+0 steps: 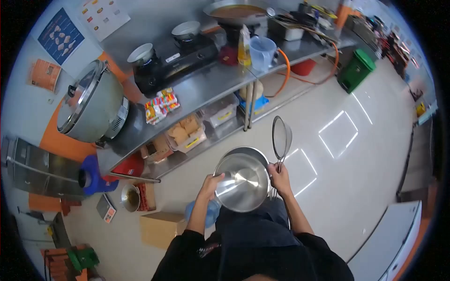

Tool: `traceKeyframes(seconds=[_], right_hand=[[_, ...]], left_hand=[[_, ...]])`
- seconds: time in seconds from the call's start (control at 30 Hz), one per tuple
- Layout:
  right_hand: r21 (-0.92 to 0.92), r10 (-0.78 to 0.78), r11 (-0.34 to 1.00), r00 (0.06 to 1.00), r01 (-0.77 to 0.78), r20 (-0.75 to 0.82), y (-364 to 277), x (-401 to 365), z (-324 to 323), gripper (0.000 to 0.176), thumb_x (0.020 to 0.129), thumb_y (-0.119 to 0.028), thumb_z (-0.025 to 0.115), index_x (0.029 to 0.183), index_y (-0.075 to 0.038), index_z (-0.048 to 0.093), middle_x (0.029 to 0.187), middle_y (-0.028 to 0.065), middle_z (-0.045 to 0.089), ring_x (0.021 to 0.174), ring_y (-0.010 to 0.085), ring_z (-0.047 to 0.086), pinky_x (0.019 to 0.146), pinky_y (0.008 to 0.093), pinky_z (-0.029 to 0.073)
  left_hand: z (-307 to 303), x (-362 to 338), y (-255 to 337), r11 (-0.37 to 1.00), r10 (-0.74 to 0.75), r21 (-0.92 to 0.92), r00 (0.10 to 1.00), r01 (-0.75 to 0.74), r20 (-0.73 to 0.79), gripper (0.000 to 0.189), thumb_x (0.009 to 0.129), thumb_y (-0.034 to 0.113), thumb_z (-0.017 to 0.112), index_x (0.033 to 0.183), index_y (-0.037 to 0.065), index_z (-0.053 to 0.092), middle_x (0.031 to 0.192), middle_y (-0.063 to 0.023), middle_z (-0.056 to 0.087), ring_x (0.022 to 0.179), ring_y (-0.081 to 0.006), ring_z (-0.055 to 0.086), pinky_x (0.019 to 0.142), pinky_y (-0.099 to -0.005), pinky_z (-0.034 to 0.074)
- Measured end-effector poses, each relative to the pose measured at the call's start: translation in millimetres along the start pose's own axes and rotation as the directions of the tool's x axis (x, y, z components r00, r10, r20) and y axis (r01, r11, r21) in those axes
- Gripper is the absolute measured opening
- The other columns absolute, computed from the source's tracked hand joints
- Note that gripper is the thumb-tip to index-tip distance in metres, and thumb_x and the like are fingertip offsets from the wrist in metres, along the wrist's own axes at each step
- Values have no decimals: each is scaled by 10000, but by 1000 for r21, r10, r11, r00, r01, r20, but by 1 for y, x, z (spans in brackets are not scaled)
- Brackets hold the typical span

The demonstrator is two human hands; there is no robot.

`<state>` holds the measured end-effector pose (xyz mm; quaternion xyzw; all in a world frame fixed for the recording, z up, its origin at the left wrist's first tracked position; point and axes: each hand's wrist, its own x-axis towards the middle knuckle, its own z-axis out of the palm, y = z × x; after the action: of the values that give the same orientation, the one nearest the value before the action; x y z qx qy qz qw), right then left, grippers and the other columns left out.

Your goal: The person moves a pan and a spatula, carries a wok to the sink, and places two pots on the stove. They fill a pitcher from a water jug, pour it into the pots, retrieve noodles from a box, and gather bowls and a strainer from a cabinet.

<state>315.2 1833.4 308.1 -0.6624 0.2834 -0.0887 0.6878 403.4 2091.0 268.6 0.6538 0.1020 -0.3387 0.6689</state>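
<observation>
Two shiny metal bowls or pots, one behind the other, are held in front of my body; the nearer metal bowl (242,182) shows its inside. My left hand (210,186) grips its left rim. On the right side, my right hand (280,180) is closed round the handle of a mesh strainer (282,136), whose round head points up, and it also touches the bowls' edge. Part of the rear bowl is hidden behind the nearer one.
A steel counter (197,91) crosses ahead, bearing a large cooker (89,103), a gas stove (180,65), a plastic jug (262,52) and a wide pan (236,11). On the floor are a cardboard box (161,229), a scale (106,208) and a green bin (356,70).
</observation>
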Motion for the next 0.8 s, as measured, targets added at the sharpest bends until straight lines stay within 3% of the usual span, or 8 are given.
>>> traceKeyframes(seconds=[0.1, 0.2, 0.23, 0.3, 0.4, 0.5, 0.57, 0.8], right_hand=[[-177, -178, 966, 981, 189, 76, -35, 75, 14, 261, 760, -96, 677, 824, -4, 442, 851, 132, 609, 759, 177, 562, 708, 318, 457], [-455, -390, 771, 895, 445, 215, -63, 151, 54, 231, 718, -59, 655, 776, -20, 435, 735, 146, 563, 688, 257, 554, 657, 340, 439], [-450, -384, 770, 892, 451, 237, -77, 175, 67, 231, 718, -59, 655, 776, -20, 435, 735, 146, 563, 688, 257, 554, 657, 340, 439], [-481, -349, 744, 884, 463, 311, -94, 223, 97, 194, 732, -74, 614, 823, -8, 456, 758, 226, 575, 787, 413, 573, 679, 431, 444], [-432, -495, 683, 808, 590, 320, -101, 294, 147, 172, 735, -71, 595, 815, -5, 458, 693, 220, 560, 707, 412, 567, 629, 433, 437], [-501, -546, 670, 821, 548, 169, -113, 356, 189, 187, 702, -53, 624, 752, -8, 450, 657, 181, 516, 607, 361, 505, 589, 381, 415], [-519, -523, 674, 836, 526, 167, -118, 398, 197, 181, 721, -60, 620, 762, -3, 453, 648, 182, 516, 619, 382, 513, 596, 394, 415], [-572, -516, 702, 856, 425, 3, -116, 476, 220, 140, 778, -88, 580, 814, -2, 474, 739, 225, 580, 737, 407, 577, 639, 410, 438]], left_hand=[[13, 3, 69, 966, -41, -255, 999, 43, 13, 398, 811, 241, 622, 1093, -33, 563, 1045, -122, 591, 980, -208, 546, 855, -334, 417], [10, 20, 124, 943, -103, -328, 988, 60, -114, 386, 828, 243, 608, 1101, -23, 545, 1045, -128, 593, 938, -220, 578, 823, -347, 459], [7, 32, 134, 920, -120, -387, 983, 57, -139, 378, 836, 241, 599, 1100, -23, 539, 1043, -130, 594, 920, -223, 590, 809, -345, 474], [-9, 68, 153, 902, -76, -431, 989, 14, -127, 376, 847, 237, 585, 1104, -29, 520, 1018, -128, 601, 884, -232, 606, 788, -345, 495], [-57, 142, 164, 801, -19, -599, 1000, 12, -5, 376, 864, 232, 566, 1118, -38, 505, 983, -139, 611, 885, -245, 611, 785, -381, 498], [-81, 184, 219, 779, 85, -611, 990, -138, -114, 363, 870, 236, 557, 1104, -37, 512, 1000, -145, 607, 901, -249, 607, 791, -382, 495], [-124, 229, 216, 752, 69, -651, 994, -104, -80, 334, 886, 231, 534, 1086, -35, 508, 1030, -138, 590, 937, -257, 593, 819, -391, 490], [-153, 293, 254, 775, -186, -621, 898, -116, -400, 312, 894, 178, 512, 1153, 9, 472, 1088, -118, 556, 948, -249, 573, 816, -402, 473]])
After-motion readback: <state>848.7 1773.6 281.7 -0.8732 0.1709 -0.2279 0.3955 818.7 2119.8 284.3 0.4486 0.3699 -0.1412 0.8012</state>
